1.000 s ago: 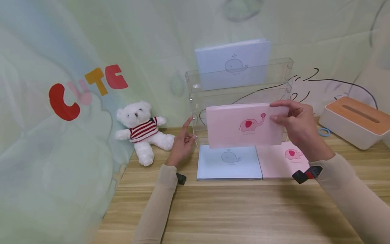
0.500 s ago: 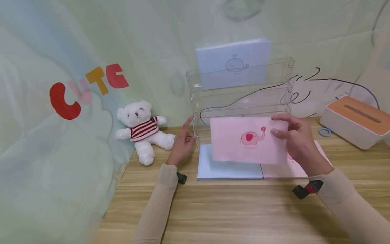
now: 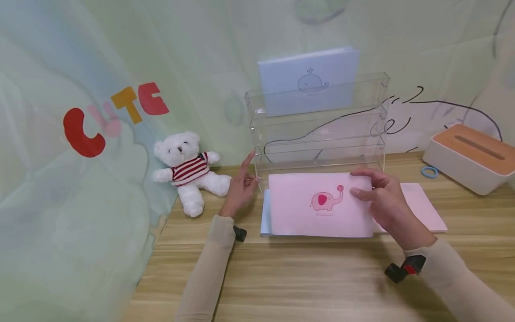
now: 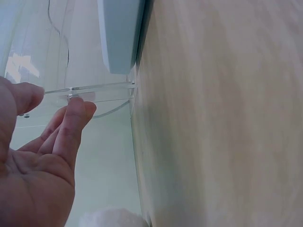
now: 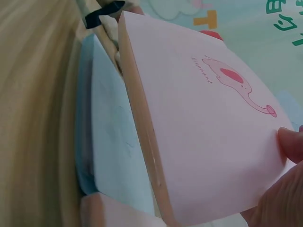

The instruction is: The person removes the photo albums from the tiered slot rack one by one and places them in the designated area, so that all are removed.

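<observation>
Coming down and nearer the person since a second ago, the pink book (image 3: 321,205) with the elephant drawing is now covering most of the blue book (image 3: 266,214) lying on the table (image 3: 306,281). Its upper right corner is sitting in the right hand (image 3: 390,203), which is pinching it, thumb on the cover and fingers reaching behind, so most of the book is extending to the left of that hand. In the right wrist view the held book is tilting above the blue one, a gap showing between them. Beyond the right hand, another pink book (image 3: 422,210) is lying flat, its drawing now hidden. The left hand (image 3: 240,188) is staying at the left side of the clear rack (image 3: 322,129), index finger pointing up along the edge and fingertips touching the side; whether it is gripping, the views are not showing clearly. Higher up, a whale book (image 3: 281,76) is standing in the rack's top tier, unchanged. More of the lower tiers is showing now.
</observation>
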A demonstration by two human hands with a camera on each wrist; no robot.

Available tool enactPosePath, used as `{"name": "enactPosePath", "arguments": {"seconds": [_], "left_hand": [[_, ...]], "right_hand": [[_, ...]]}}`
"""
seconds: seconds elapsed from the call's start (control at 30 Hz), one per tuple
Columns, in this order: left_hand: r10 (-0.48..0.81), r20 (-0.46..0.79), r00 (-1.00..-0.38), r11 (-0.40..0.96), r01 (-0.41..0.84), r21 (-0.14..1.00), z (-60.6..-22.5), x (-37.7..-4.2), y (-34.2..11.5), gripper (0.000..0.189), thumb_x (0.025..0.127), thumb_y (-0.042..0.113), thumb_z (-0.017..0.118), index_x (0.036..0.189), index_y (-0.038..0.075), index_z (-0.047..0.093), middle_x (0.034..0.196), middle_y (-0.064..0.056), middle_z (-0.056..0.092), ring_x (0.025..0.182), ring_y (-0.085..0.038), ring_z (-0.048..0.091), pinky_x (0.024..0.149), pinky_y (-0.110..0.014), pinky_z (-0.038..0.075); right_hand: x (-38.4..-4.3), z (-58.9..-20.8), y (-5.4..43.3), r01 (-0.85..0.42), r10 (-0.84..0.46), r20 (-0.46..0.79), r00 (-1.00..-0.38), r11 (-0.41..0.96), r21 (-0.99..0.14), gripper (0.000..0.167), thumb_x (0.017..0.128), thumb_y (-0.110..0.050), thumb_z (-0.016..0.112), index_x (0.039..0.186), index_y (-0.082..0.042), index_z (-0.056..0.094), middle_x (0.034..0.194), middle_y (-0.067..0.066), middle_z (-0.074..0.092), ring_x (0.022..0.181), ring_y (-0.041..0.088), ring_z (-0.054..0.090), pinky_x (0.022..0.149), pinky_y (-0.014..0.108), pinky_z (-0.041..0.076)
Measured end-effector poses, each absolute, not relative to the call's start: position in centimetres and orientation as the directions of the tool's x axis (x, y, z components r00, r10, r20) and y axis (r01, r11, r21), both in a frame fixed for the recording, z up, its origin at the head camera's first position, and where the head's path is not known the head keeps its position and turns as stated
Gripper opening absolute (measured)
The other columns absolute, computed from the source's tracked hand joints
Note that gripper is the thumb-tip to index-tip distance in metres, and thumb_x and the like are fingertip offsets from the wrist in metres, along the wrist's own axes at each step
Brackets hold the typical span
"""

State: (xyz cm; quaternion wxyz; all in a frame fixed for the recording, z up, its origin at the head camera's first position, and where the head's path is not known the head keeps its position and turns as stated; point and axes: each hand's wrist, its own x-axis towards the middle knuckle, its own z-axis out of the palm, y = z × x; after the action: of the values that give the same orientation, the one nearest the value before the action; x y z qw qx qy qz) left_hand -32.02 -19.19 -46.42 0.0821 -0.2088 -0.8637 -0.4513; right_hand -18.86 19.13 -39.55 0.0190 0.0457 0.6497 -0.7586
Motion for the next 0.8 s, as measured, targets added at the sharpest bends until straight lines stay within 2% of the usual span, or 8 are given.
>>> {"name": "enactPosePath", "arguments": {"seconds": [0.03, 0.13, 0.23, 0.33, 0.47, 0.6, 0.67, 0.8], "left_hand": [[0.287, 0.333, -0.898, 0.504, 0.437, 0.745, -46.4, -32.0, -19.2, 0.085, 0.107, 0.012, 0.062, 0.168, 0.053, 0.021, 0.102, -0.024, 0.078, 0.066, -0.013, 0.056, 0.067, -0.028, 0.048], [0.282, 0.338, -0.898, 0.502, 0.438, 0.746, -46.4, -31.9, -19.2, 0.085, 0.107, 0.010, 0.063, 0.169, 0.052, 0.022, 0.103, -0.024, 0.078, 0.069, -0.020, 0.061, 0.069, -0.027, 0.050], [0.280, 0.336, -0.899, 0.496, 0.435, 0.752, -46.3, -31.8, -19.2, 0.085, 0.107, 0.009, 0.063, 0.168, 0.052, 0.022, 0.104, -0.022, 0.078, 0.074, -0.030, 0.068, 0.072, -0.028, 0.052], [0.280, 0.329, -0.902, 0.495, 0.429, 0.755, -46.3, -31.7, -19.2, 0.086, 0.107, 0.011, 0.062, 0.168, 0.054, 0.021, 0.105, -0.020, 0.079, 0.079, -0.035, 0.072, 0.074, -0.029, 0.054], [0.278, 0.330, -0.902, 0.498, 0.429, 0.754, -46.2, -31.7, -19.2, 0.086, 0.107, 0.010, 0.062, 0.168, 0.054, 0.021, 0.105, -0.019, 0.079, 0.078, -0.029, 0.072, 0.074, -0.030, 0.054], [0.278, 0.333, -0.901, 0.499, 0.432, 0.751, -46.2, -31.8, -19.2, 0.086, 0.107, 0.009, 0.062, 0.169, 0.052, 0.021, 0.106, -0.019, 0.080, 0.075, -0.024, 0.069, 0.073, -0.029, 0.053], [0.280, 0.332, -0.901, 0.498, 0.431, 0.752, -46.2, -31.8, -19.1, 0.086, 0.107, 0.009, 0.063, 0.168, 0.052, 0.021, 0.106, -0.019, 0.080, 0.075, -0.023, 0.069, 0.073, -0.028, 0.053], [0.283, 0.335, -0.899, 0.497, 0.436, 0.750, -46.3, -31.9, -19.1, 0.087, 0.106, 0.008, 0.063, 0.169, 0.051, 0.022, 0.105, -0.020, 0.079, 0.075, -0.022, 0.068, 0.073, -0.028, 0.053]], "right_hand": [[-18.6, -39.8, 19.0, 0.090, 0.023, -0.095, -0.995, -0.157, -0.984, 0.047, 0.096, 0.009, 0.069, 0.118, -0.031, 0.081, 0.125, -0.016, 0.061, 0.122, 0.008, 0.051, 0.098, 0.015, 0.048], [-17.9, -40.5, 18.5, 0.120, 0.003, -0.122, -0.993, -0.137, -0.983, 0.045, 0.097, 0.006, 0.070, 0.112, -0.034, 0.081, 0.119, -0.017, 0.064, 0.110, 0.006, 0.060, 0.089, 0.016, 0.055], [-17.2, -41.3, 18.3, 0.176, -0.014, -0.176, -0.984, -0.150, -0.973, 0.044, 0.097, 0.005, 0.070, 0.113, -0.035, 0.081, 0.118, -0.018, 0.065, 0.104, 0.006, 0.065, 0.087, 0.020, 0.058], [-16.6, -42.1, 18.1, 0.227, -0.028, -0.225, -0.974, -0.152, -0.962, 0.044, 0.098, 0.003, 0.069, 0.114, -0.036, 0.081, 0.122, -0.018, 0.062, 0.106, 0.006, 0.067, 0.088, 0.021, 0.058], [-16.0, -42.9, 17.7, 0.283, -0.042, -0.280, -0.959, -0.182, -0.942, 0.046, 0.099, 0.004, 0.068, 0.113, -0.038, 0.081, 0.134, -0.014, 0.055, 0.111, 0.007, 0.065, 0.092, 0.019, 0.058], [-15.5, -43.5, 17.1, 0.324, -0.052, -0.321, -0.946, -0.205, -0.923, 0.045, 0.099, 0.004, 0.068, 0.118, -0.035, 0.081, 0.144, -0.007, 0.051, 0.111, 0.007, 0.067, 0.093, 0.021, 0.060], [-15.2, -43.8, 16.8, 0.339, -0.059, -0.334, -0.941, -0.211, -0.917, 0.044, 0.099, 0.003, 0.068, 0.121, -0.033, 0.080, 0.142, -0.007, 0.055, 0.109, 0.007, 0.070, 0.092, 0.022, 0.061], [-14.7, -44.3, 16.2, 0.352, -0.081, -0.343, -0.936, -0.216, -0.911, 0.044, 0.100, 0.003, 0.067, 0.124, -0.031, 0.079, 0.125, -0.012, 0.067, 0.104, 0.009, 0.074, 0.091, 0.024, 0.062]]}}
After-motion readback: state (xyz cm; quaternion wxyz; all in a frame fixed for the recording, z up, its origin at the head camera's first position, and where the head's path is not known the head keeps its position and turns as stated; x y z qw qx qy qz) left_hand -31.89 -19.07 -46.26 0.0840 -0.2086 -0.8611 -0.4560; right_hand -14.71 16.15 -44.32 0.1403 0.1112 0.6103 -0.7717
